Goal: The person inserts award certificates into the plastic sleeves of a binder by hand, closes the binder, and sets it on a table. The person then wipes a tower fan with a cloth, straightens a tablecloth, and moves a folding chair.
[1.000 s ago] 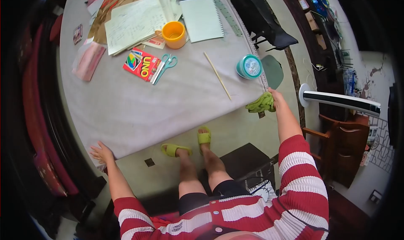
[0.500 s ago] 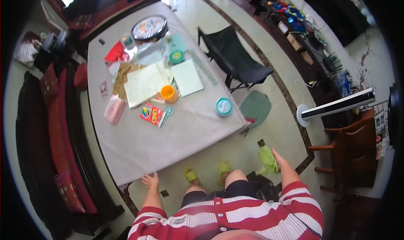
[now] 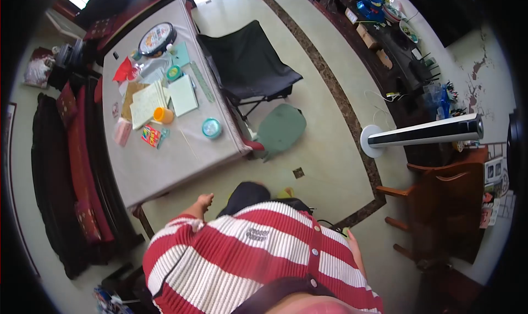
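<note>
Just off the table's [image 3: 181, 171] front edge is my left hand [image 3: 205, 200], small in view, its fingers drawn together; whether anything is in them is too small to make out. My right hand [image 3: 351, 237] is low beside my striped sweater, mostly hidden, with a bit of the green cloth [image 3: 345, 232] at its fingers. On the table lie a teal-lidded tub [image 3: 211, 128], an orange cup [image 3: 163, 115], a red UNO box [image 3: 150, 136], a notebook [image 3: 183, 95], papers [image 3: 146, 105] and a pink packet [image 3: 122, 132].
A black folding chair [image 3: 250, 63] and a green stool [image 3: 281, 128] stand at the table's right side. Further right are a white-and-black tower fan [image 3: 423, 137], a wooden chair [image 3: 448, 204] and a long dark cabinet. A dark sofa with red cushions [image 3: 82, 165] runs along the left.
The body has turned and moved back from the table, which now appears smaller and further left. My right hand has left the table's corner with the green cloth; my left hand has come off its edge.
</note>
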A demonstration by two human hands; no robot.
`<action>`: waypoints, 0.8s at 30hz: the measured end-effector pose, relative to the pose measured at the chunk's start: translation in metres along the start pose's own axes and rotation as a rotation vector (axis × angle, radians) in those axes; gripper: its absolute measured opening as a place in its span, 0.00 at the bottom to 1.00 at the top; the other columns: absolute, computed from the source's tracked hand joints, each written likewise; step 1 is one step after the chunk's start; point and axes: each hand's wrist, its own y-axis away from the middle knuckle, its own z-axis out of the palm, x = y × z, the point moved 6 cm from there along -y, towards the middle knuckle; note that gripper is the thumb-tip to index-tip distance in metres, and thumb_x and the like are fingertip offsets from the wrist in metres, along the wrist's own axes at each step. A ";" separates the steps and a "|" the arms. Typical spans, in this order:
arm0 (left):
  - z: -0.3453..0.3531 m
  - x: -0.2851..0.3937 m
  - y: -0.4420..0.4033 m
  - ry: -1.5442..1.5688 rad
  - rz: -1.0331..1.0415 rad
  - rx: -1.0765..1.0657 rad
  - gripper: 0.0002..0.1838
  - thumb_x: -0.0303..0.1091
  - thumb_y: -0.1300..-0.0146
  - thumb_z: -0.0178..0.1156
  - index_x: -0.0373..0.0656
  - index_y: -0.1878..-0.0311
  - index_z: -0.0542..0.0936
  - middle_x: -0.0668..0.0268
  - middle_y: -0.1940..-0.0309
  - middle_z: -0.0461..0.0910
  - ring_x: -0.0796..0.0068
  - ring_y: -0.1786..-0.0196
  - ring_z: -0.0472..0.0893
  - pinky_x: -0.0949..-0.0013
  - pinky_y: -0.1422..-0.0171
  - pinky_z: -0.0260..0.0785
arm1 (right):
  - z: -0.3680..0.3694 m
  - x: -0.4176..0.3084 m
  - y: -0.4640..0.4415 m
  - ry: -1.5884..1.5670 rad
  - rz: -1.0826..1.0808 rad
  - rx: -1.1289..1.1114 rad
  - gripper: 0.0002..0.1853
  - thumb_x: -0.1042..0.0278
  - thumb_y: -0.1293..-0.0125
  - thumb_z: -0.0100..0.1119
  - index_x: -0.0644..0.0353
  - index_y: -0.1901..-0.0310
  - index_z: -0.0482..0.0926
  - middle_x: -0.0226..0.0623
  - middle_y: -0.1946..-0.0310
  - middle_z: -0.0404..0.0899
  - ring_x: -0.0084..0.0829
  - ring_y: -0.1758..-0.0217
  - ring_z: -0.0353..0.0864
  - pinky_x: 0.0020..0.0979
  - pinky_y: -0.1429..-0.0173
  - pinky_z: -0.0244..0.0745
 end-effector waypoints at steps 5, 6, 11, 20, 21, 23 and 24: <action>0.079 0.093 0.043 -0.060 -0.078 -0.215 0.24 0.52 0.36 0.48 0.50 0.41 0.69 0.62 0.48 0.74 0.62 0.50 0.76 0.46 0.46 0.63 | -0.027 -0.166 -0.016 0.199 -0.069 0.104 0.22 0.82 0.37 0.39 0.56 0.42 0.69 0.44 0.46 0.71 0.35 0.49 0.74 0.34 0.46 0.71; 0.087 0.116 0.044 -0.086 -0.063 -0.198 0.23 0.51 0.35 0.45 0.48 0.41 0.68 0.61 0.47 0.74 0.61 0.53 0.77 0.48 0.54 0.68 | -0.037 -0.192 -0.035 0.180 -0.050 0.099 0.22 0.82 0.37 0.39 0.57 0.42 0.70 0.44 0.47 0.71 0.35 0.49 0.74 0.34 0.46 0.71; 0.127 0.236 -0.010 -0.064 -0.051 -0.009 0.26 0.53 0.40 0.50 0.36 0.55 0.76 0.53 0.64 0.80 0.58 0.68 0.80 0.58 0.73 0.72 | -0.008 -0.380 -0.072 0.519 -0.296 0.134 0.19 0.83 0.41 0.42 0.61 0.49 0.75 0.44 0.54 0.76 0.35 0.54 0.77 0.34 0.51 0.74; 0.209 0.652 0.059 0.220 0.698 0.050 0.18 0.44 0.42 0.57 0.39 0.56 0.78 0.63 0.67 0.79 0.73 0.64 0.78 0.68 0.58 0.70 | 0.006 -0.685 -0.191 0.756 -0.273 0.136 0.19 0.83 0.43 0.43 0.62 0.51 0.76 0.44 0.57 0.77 0.35 0.57 0.78 0.34 0.53 0.75; 0.208 0.689 0.070 0.211 0.716 -0.003 0.19 0.43 0.41 0.58 0.39 0.53 0.77 0.65 0.65 0.79 0.75 0.62 0.77 0.70 0.56 0.70 | 0.016 -0.718 -0.208 0.780 -0.275 0.128 0.19 0.83 0.43 0.44 0.62 0.51 0.76 0.44 0.57 0.77 0.35 0.57 0.78 0.34 0.53 0.75; 0.202 0.745 0.073 0.285 0.745 -0.066 0.19 0.40 0.41 0.59 0.39 0.51 0.76 0.67 0.62 0.79 0.78 0.61 0.76 0.72 0.55 0.69 | 0.037 -0.783 -0.246 0.828 -0.277 0.104 0.18 0.83 0.44 0.44 0.63 0.52 0.77 0.44 0.58 0.77 0.35 0.58 0.78 0.34 0.54 0.75; 0.197 0.763 0.058 0.330 0.746 -0.039 0.18 0.39 0.41 0.59 0.39 0.51 0.76 0.68 0.62 0.78 0.79 0.62 0.76 0.73 0.56 0.69 | 0.051 -0.814 -0.267 0.855 -0.273 0.087 0.18 0.83 0.44 0.44 0.63 0.52 0.77 0.44 0.58 0.77 0.35 0.58 0.78 0.34 0.54 0.75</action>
